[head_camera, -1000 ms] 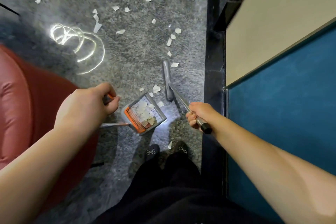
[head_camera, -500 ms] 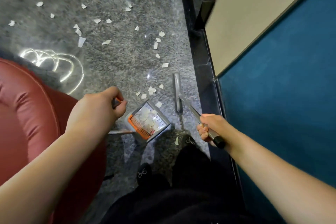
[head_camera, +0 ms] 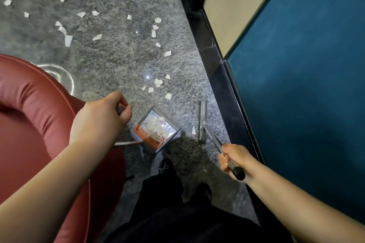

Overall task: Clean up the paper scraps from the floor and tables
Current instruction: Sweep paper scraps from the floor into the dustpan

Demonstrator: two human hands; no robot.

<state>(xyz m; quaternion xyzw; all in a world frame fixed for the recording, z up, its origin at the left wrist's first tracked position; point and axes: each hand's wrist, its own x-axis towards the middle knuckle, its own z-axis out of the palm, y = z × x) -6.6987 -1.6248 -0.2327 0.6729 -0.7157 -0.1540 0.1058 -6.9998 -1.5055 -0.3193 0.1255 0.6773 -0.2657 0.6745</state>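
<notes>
The right hand [head_camera: 232, 159] has its grip clamped on the broom handle [head_camera: 214, 140]; the left hand [head_camera: 100, 119] is clamped on the dustpan handle. The dustpan [head_camera: 156, 129], already holding scraps, sits on the floor [head_camera: 110, 61] between them. One stray scrap [head_camera: 193, 130] lies at 9 o'clock of the broom head [head_camera: 202, 120]. To do this well, I judge: set the pan's lip flat, then draw the nearest scraps [head_camera: 158, 82] at 12 o'clock in with short strokes. Farther scraps [head_camera: 68, 40] wait at 10 o'clock.
</notes>
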